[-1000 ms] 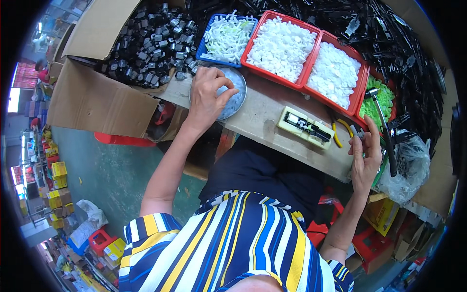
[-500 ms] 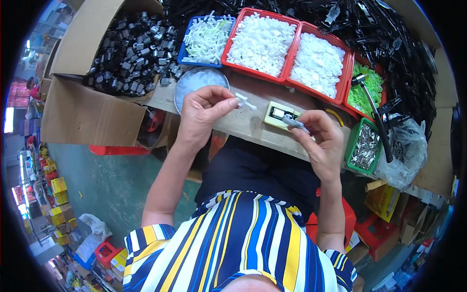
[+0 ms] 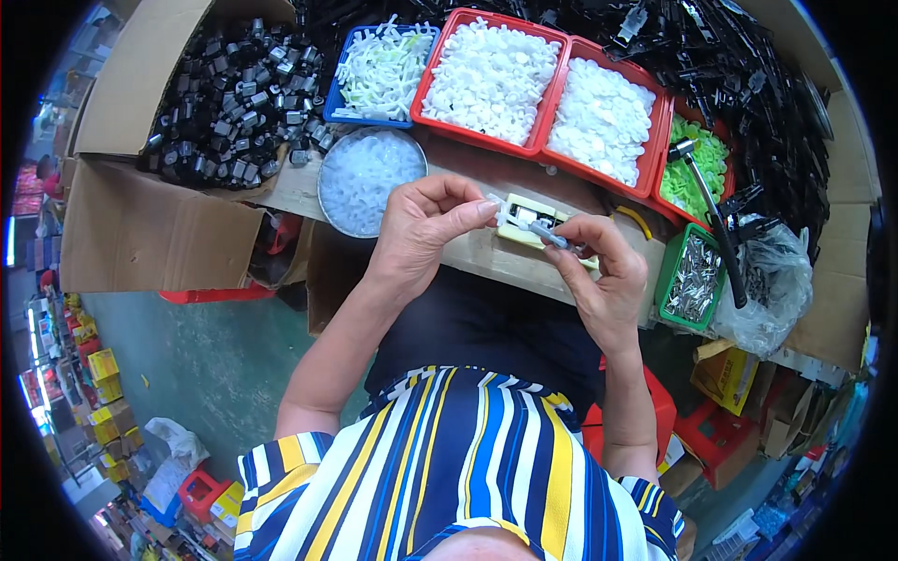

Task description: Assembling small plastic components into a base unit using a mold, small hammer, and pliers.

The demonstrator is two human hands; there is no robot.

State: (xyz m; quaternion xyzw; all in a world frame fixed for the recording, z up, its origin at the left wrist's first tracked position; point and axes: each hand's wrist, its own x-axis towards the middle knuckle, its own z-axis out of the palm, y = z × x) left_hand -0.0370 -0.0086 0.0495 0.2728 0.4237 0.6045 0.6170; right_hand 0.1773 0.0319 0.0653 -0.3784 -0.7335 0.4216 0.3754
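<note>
A grey piece, pinched by the right hand, is near a white piece pinched by the left hand, beside the cream fixture on the worktop. Pairing them seems under way; the next move calls for careful alignment.

Green floor, red stool (lower left)

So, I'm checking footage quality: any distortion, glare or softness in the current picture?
Head view: strong fisheye bending, dark toward the rim; head view: bright strip at far left, washed out; head view: highlights on the black parts; head view: grey piece in the right hand, fine detail lost.
</note>
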